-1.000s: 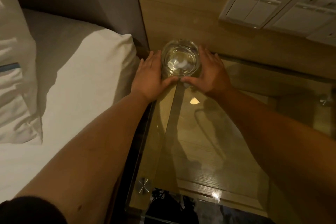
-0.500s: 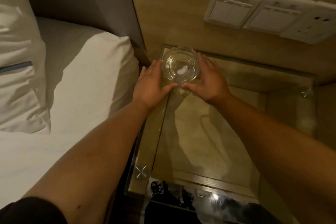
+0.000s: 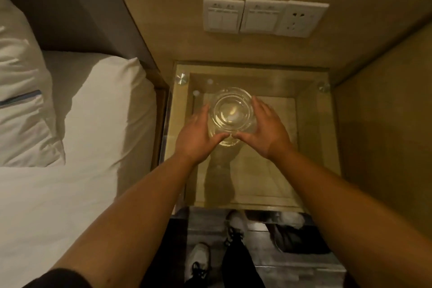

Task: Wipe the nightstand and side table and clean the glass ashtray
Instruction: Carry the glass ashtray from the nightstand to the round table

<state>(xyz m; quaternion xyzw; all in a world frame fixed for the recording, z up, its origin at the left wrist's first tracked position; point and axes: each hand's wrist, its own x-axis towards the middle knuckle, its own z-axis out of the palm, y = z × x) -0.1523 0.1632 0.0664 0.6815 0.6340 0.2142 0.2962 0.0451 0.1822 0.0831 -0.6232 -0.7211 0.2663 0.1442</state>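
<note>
Both hands are on the glass ashtray (image 3: pixel 232 114) here, one at each side. The left hand (image 3: pixel 195 139) cups its left wall with fingers together and stretched along the glass, thumb curling in under the near edge; the right hand (image 3: pixel 266 132) mirrors it on the other side, fingers together against the wall, thumb tip nearly meeting the left thumb at the front. The ashtray sits over the back-left part of the nightstand (image 3: pixel 311 147), whose glass top shows a wooden shelf beneath; whether it rests on the glass or is lifted just clear, I cannot tell. To the left lies the bed (image 3: pixel 70 194) with a white pillow (image 3: pixel 21 91). On the wooden wall behind, a row of switches (image 3: pixel 243 16) and a socket (image 3: pixel 301 18). Below the nightstand's near edge, the person's shoes (image 3: pixel 198 259) stand on the floor.
</note>
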